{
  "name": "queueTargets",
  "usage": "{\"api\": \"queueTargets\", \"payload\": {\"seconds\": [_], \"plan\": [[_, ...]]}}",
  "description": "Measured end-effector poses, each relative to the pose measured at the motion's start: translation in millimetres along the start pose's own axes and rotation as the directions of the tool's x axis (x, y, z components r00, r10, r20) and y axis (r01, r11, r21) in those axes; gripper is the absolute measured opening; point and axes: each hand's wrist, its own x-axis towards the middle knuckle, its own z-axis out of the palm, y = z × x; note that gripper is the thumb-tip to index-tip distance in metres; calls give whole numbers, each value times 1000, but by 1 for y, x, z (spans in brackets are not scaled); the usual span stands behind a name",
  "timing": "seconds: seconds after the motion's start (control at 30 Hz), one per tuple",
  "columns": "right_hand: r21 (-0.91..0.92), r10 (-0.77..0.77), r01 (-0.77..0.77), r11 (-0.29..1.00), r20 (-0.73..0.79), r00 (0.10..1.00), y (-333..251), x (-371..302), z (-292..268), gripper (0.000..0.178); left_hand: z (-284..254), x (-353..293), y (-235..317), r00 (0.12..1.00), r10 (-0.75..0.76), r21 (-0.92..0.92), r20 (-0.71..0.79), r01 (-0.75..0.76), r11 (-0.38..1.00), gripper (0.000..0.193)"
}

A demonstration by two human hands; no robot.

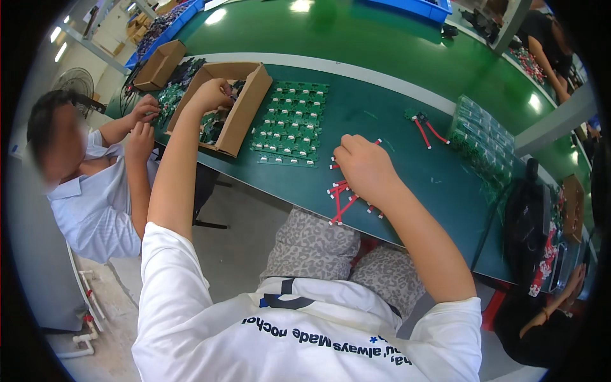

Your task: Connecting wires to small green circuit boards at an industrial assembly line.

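Two bare hands over the green table (423,191) in the head view, well apart. L hand (211,97) reaches down into a cardboard box (253,111) w/ loose PCBs (210,127) inside, just below & beside its fingers. Fingers bent, tips partly hidden: can't tell if it's gripping anything.

R hand (365,167) is palm down, low over a loose bunch of red wires (345,208) w/ white end plugs. Fingers curled, undersides hidden: can't tell if a wire's pinched. Most wires lie just on the person's side of R hand; a few ends poke out either side of it.

B/w the hands, just R of the box: green boards in rows (291,120) w/ white connectors. Beyond R hand & to its right: small PCB w/ 2 red leads (420,119), then a clear-wrapped stack of boards (482,130). Co-worker's hands (144,113) are left of L hand, near more boards (170,99) beside the box.
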Motion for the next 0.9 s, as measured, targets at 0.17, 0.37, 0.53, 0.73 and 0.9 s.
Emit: {"api": "queueTargets", "payload": {"seconds": [0.17, 0.37, 0.53, 0.73, 0.9], "plan": [[-20, -27, 27, 999, 12, 1000, -4, 5, -4, 8, -2, 2, -7, 1000, -15, -25, 13, 15, 1000, 24], [-77, -8, 9, 997, 9, 1000, -1, 1, 0, 11, -5, -8, -2, 999, 7, -21, -32, -8, 1000, 22], [67, -7, 3, 998, 57, 998, 0, 5, -4, 11, -26, -31, 1, 959, 193, 170, -206, -159, 973, 17], [161, 76, -94, 983, 115, 990, 8, 5, -21, 13, -23, -78, 128, 854, 332, -267, -401, -456, 849, 14], [104, -36, 27, 994, 87, 996, 7, 7, -21, 8, 36, -65, 204, 804, 502, -617, -319, -578, 534, 16]]}}
